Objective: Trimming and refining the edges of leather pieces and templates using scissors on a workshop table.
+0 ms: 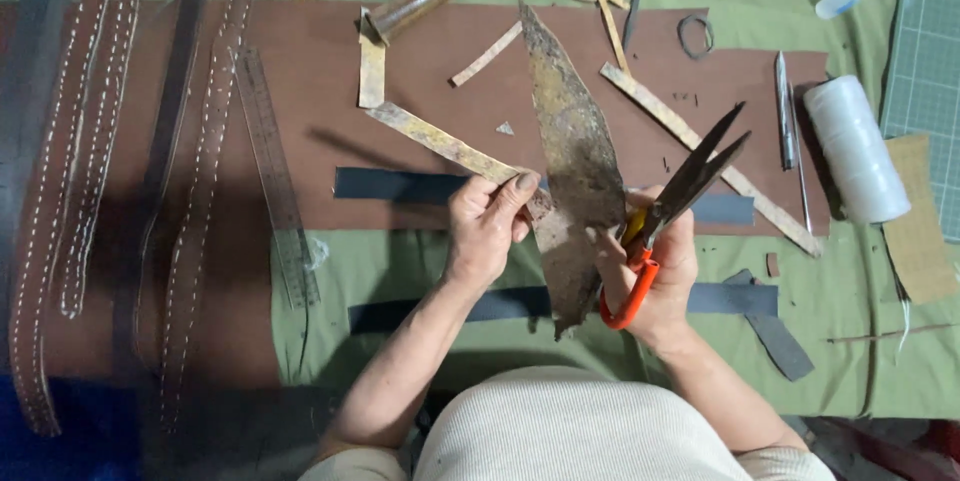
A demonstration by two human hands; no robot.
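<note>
Cream ribbed fabric on the person's torso (560, 431) fills the bottom centre of the frame. Just above it, the left hand (485, 231) pinches the edge of a long, mottled brown leather piece (572, 151) held upright mid-frame. Her right hand (660, 271) grips orange-handled scissors (668, 203), blades spread wide and pointing to the upper right, just beside the leather's right edge. Stitched leather straps (90, 141) and a steel ruler (275, 171) lie at left, a white thread spool (855, 146) at right.
</note>
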